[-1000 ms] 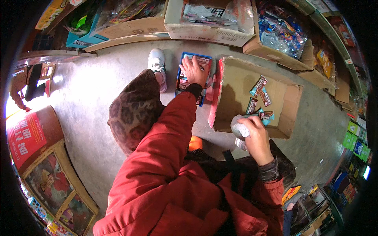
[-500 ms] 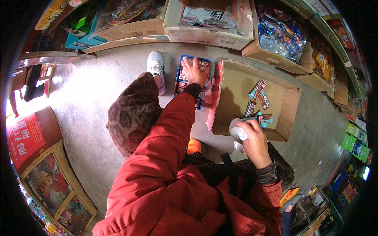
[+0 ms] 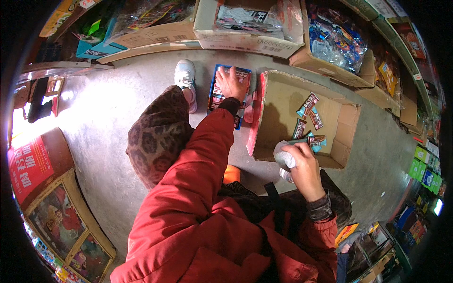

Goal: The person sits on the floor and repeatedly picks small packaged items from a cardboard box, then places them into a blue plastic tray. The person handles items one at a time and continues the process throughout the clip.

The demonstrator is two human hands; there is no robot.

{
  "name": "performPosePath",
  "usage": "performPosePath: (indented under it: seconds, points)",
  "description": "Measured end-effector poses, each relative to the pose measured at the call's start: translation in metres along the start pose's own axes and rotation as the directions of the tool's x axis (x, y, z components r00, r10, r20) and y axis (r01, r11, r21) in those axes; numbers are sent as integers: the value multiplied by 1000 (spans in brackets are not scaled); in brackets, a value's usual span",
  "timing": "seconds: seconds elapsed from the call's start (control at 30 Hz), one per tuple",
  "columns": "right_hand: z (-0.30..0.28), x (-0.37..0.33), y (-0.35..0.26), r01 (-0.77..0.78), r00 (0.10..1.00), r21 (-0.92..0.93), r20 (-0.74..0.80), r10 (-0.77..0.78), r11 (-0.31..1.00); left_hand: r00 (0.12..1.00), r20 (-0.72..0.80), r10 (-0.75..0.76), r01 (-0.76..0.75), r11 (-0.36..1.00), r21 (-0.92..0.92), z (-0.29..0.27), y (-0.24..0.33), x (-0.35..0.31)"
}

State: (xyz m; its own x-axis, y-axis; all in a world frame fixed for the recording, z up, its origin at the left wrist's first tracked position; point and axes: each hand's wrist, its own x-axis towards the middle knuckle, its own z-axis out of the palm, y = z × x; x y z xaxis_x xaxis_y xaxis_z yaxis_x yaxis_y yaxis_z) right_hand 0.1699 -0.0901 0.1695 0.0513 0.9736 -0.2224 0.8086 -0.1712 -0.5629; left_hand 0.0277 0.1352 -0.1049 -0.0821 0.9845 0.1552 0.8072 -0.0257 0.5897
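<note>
My left hand rests on the wrapped chocolate bars in a shallow blue tray, fingers spread and apart. Brown and dark red wrappers show around the hand; what lies under the palm is hidden. On the right, my right hand is closed on a whitish, textured wad, perhaps cloth or paper. It is held above the near edge of an open cardboard box. Inside that box lie several brown and light blue wrapped bars, loose and at odd angles.
Cardboard cartons of packaged goods line the far side. A wooden-framed cabinet and a red printed panel stand at the left. Shelves with green packs are at the right. My shoe is beside the tray.
My left hand stays over the tray with only a slight shift. The right hand keeps its hold on the whitish wad, and the bars in the box have not moved.
</note>
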Motion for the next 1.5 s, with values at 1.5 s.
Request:
performPosePath:
  seconds: [1.5]
  points:
    - [-2,-2,2,-15,999,-10,45,15,1000,984,93,-152,131,970,203,-4,17,5]
